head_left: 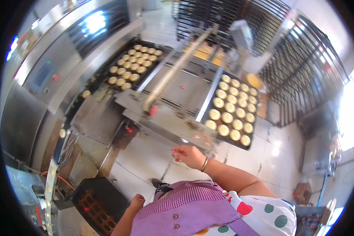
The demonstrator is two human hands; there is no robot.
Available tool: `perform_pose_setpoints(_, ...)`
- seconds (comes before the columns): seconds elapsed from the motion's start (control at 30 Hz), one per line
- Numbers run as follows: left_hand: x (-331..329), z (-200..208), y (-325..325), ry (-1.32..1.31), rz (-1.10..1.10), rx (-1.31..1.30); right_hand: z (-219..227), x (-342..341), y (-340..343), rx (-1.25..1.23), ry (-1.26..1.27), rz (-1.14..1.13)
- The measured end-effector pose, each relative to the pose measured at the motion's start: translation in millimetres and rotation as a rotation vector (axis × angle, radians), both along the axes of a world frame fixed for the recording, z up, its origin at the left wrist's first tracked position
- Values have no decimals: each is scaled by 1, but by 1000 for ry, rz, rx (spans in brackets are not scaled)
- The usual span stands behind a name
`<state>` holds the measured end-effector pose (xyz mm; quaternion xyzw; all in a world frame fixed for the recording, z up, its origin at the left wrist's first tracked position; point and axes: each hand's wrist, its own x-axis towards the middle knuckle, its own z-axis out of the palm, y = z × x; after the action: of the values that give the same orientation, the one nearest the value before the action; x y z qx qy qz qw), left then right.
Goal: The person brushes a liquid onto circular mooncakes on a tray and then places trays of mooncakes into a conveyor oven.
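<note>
My right hand (188, 155) is in front of the metal machine (171, 122), its fingers curled in. Something small and pale shows at the fingertips, too blurred to name. Low beside my apron, my left hand (137, 200) is loosely closed, with nothing visible in it. Nearest to it is a black baking tray (120, 191) with rows of dark round marks; I cannot tell whether they touch. On the machine's right side lies a tray (244, 144) of round pale pastries (226, 117). To its left, another dark tray (161, 65) holds similar pastries (134, 77).
Black tray racks (303, 70) stand at the back and right. A steel cabinet with a control panel (43, 76) is at the left. A long pale bar (177, 72) crosses above the machine. White floor tiles (141, 151) lie below; a cardboard box (303, 192) sits at right.
</note>
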<state>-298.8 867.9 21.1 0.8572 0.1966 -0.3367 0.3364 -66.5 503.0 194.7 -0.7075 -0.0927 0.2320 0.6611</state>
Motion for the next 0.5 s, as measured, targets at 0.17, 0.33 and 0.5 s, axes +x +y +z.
perform_pose_setpoints(0.17, 46, -35, -174, -247, -226, -38, -24, -100, -196, -112, 59, -156)
perform_pose_setpoints(0.33, 84, -20, -401, -267, -405, -226, -28, -216, -424, -230, 272, -662)
perform_pose_setpoints(0.5, 113, 25, -571, -402, -802, -305, -42, -306, -561, -243, 374, -1161)
